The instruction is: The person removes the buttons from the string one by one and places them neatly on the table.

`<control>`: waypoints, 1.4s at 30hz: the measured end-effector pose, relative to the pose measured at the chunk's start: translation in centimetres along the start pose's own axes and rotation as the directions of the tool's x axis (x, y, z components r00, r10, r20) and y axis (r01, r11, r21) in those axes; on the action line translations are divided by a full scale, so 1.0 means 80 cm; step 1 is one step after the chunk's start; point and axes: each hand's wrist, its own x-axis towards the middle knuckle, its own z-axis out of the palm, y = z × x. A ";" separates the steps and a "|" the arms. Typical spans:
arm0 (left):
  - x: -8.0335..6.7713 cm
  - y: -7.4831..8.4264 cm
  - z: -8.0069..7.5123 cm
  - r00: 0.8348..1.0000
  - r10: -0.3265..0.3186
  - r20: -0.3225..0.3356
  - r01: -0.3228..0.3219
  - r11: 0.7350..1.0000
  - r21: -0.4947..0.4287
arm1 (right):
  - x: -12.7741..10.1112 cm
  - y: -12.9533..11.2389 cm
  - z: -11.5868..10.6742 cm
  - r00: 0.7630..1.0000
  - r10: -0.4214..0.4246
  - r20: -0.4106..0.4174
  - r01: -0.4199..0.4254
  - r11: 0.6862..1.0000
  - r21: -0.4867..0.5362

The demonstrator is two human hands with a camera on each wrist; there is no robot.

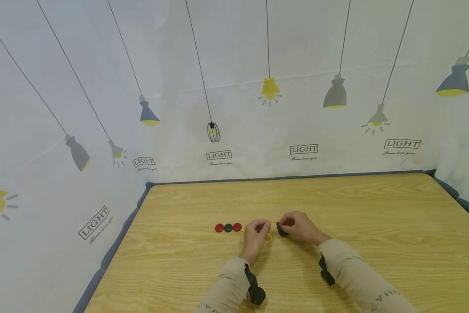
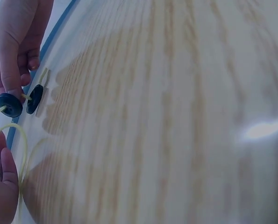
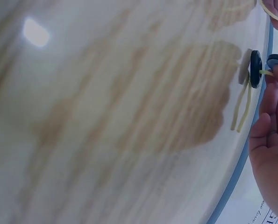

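Observation:
My left hand (image 1: 255, 237) pinches a thin yellow cord (image 1: 269, 238) that loops below its fingers. Just to the right, my right hand (image 1: 302, 228) pinches a dark round button (image 2: 9, 105) between thumb and fingers. The cord runs through this button and on to a second dark button (image 3: 255, 69), which hangs below the right fingertips close over the table. Two yellow cord ends trail from the second button in the right wrist view. In the left wrist view the left hand's fingertips are partly cut off by the frame edge.
Left of the hands, a red button (image 1: 219, 228), a dark button (image 1: 228, 228) and another red button (image 1: 237, 227) lie in a row on the wooden table (image 1: 172, 269). A white curtain (image 1: 242, 108) printed with lamps stands behind the table's far edge.

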 end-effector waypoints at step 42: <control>0.001 -0.006 0.008 0.986 0.071 0.148 -0.070 0.997 -0.013 | 0.001 -0.002 -0.005 0.998 -0.015 0.061 0.010 0.996 0.088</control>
